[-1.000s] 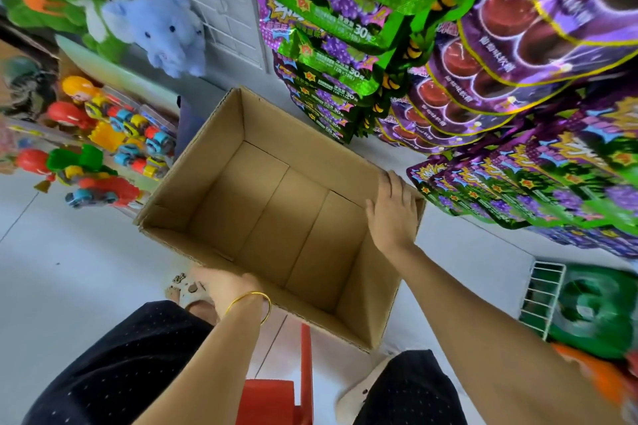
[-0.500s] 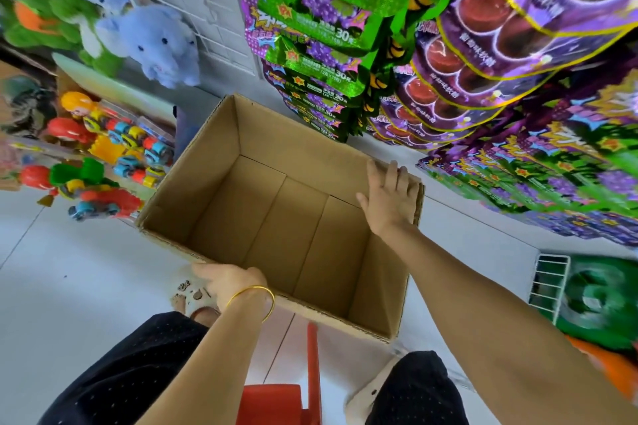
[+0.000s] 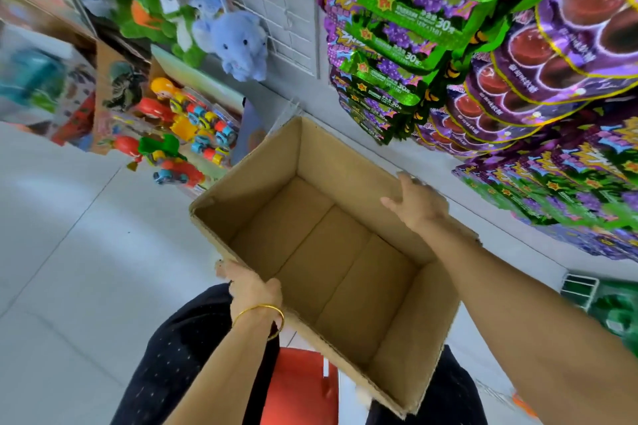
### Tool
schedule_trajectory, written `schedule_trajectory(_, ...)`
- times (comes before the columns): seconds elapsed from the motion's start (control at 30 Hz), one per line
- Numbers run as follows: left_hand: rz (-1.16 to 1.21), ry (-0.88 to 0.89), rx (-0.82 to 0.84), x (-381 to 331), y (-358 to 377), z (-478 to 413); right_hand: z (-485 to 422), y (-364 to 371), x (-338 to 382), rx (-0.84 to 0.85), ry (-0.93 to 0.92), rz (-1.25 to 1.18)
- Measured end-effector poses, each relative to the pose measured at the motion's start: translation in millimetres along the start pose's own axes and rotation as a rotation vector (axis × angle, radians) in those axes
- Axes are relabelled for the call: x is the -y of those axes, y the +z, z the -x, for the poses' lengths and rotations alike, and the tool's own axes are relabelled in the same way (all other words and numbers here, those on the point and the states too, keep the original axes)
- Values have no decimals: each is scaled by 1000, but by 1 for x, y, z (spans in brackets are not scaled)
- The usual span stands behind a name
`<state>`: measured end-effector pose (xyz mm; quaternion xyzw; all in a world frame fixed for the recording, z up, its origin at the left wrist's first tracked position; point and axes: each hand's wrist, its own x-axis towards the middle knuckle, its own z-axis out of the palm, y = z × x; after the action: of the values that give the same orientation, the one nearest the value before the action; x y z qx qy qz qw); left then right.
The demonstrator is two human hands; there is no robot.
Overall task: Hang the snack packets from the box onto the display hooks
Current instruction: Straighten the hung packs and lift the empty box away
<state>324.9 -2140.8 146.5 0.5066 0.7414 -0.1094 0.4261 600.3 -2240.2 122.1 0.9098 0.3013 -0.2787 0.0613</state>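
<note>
the person holds the cardboard box [image 3: 262, 176] with both hands, above their lap and a red stool [image 3: 297, 386]. it is tilted, its open top facing the camera, and its bare floor panels show. the left hand [image 3: 253, 286], with a gold bangle [image 3: 259, 312] at the wrist, grips the near rim: thumb inside, fingers hidden outside the wall. the right hand [image 3: 419, 203] hooks its fingers over the far-right rim, thumb spread apart on the inside. snack packets [image 3: 414, 10] hang in rows at the right, just beside the box. a blue plush elephant [image 3: 238, 45] hangs at the left.
</note>
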Motion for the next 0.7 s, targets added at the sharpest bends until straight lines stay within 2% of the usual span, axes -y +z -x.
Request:
schedule_trajectory(0.07, 48, 8, 76, -5, -21, 24, 7, -17, -6, 33, -34, 17)
schedule_trajectory(0.2, 181, 46, 86, 6, -66, 49, 32, -60, 7, 75, -205, 113)
schedule_trajectory(0.37, 412, 61, 42, 21, -105, 82, 78, -134, 49, -132, -328, 271)
schedule_trajectory(0.47, 492, 39, -34, 30, -118, 109, 99, -167, 83, -194, -388, 339)
schedule_trajectory(0.57, 693, 38, -80, 38, -136, 124, 115, -192, 127, -205, -468, 374)
schedule_trajectory(0.7, 887, 66, -79, 53, -197, 113, 135, -222, 211, -182, -536, 375)
